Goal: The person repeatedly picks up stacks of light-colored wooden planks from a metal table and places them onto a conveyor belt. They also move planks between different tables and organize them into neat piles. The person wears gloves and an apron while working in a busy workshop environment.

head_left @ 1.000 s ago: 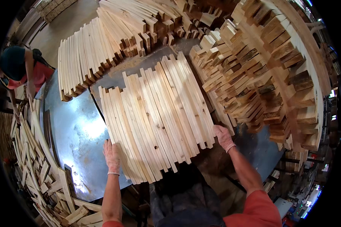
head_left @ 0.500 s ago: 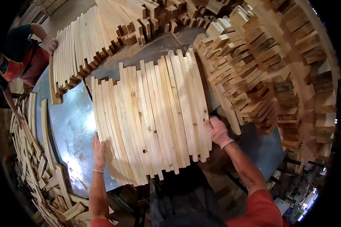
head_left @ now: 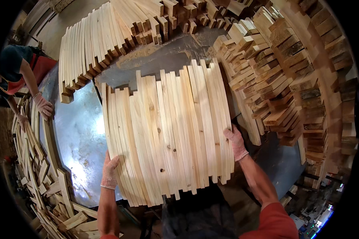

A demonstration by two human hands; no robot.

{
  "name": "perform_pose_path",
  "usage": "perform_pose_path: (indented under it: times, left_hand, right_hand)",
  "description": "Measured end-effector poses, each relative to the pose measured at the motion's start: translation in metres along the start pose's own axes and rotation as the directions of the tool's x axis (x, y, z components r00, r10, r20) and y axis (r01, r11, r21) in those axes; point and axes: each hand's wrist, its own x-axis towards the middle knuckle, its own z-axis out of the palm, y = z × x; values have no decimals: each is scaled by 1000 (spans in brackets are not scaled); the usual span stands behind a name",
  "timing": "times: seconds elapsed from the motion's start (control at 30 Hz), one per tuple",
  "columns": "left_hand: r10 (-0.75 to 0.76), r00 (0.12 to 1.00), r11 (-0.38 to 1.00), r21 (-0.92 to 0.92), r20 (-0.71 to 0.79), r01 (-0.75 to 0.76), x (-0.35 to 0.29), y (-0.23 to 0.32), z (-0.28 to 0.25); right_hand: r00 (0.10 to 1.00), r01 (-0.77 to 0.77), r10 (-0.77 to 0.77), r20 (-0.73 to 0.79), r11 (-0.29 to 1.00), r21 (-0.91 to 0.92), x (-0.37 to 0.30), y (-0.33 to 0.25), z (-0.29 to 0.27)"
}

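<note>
Left hand: the gloved left hand (head_left: pixel 109 174) lies flat against the left edge of the slat bundle (head_left: pixel 167 131), fingers stretched upward along the outermost slat; it presses the side and does not close around anything.
Right hand: the gloved right hand (head_left: pixel 236 142) sits on the right edge of the bundle, fingers curled over the outer slat, gripping that edge.
Slat bundle: a row of pale wooden slats standing side by side on edge, squeezed between the two hands; it rests on the metal table (head_left: pixel 81 139) in front of the person, its near ends hanging just over the table's front edge. The far ends are uneven, some slats reaching farther than others.
Table: grey sheet metal, shiny and scuffed to the left of the bundle, with sawdust at the far side.
Far stack: a second row of slats (head_left: pixel 95 44) stands on edge at the far left of the table, apart from the bundle.
Right pile: short wooden blocks (head_left: pixel 291 83) are stacked high along the right, just beside the bundle's right edge.
Left heap: loose offcuts (head_left: pixel 40 171) lie below the table's left edge.
Other person: a person in a dark and red top (head_left: pixel 18 71) bends at the far left, gloved hand (head_left: pixel 44 106) near the table's rim.
</note>
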Motion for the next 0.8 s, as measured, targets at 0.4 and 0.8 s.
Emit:
perform_pose_path:
  times: [0.4,0.8]
  left_hand:
    - [-165,974,974,-129,153,185,-54,-61,-31]
    - [154,953,952,-219,-261,-214,-309,-94,-5]
  right_hand:
    - [818,-555,459,346,788,267,-46,-1,-47]
    - [737,-516,370,565,849,117,-119,-59,11]
